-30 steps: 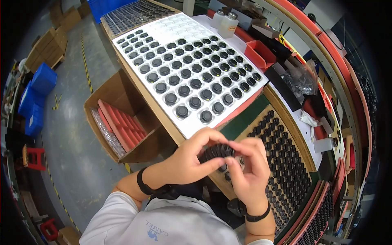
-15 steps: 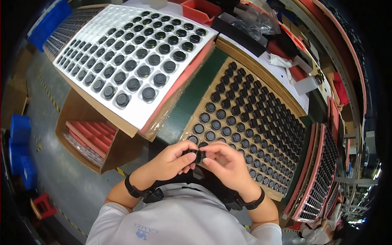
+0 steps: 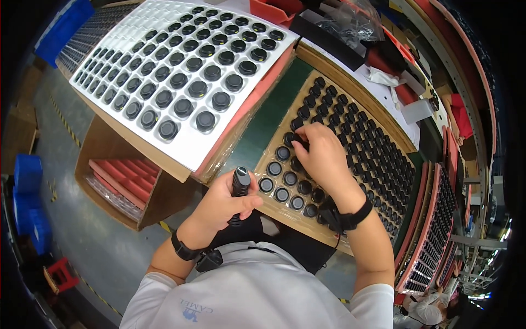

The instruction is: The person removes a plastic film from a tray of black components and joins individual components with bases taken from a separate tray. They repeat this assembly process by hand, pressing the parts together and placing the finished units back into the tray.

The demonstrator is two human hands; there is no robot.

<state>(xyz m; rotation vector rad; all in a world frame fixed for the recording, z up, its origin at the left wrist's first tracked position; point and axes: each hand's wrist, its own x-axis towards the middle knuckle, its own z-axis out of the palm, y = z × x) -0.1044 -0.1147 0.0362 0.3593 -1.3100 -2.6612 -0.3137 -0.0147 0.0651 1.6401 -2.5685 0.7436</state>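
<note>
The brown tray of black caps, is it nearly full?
Mostly. The brown tray is packed with black caps. The left hand holds a stack of caps; the right hand presses one into a near row. The white tray holds many more.

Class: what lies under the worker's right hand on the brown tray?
The right hand rests on rows of round black caps seated in the brown tray. The caps beneath the palm are covered.

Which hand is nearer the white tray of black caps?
Left. The left hand sits just below the white tray edge, gripping a black stack; the right hand rests on the brown tray.
</note>
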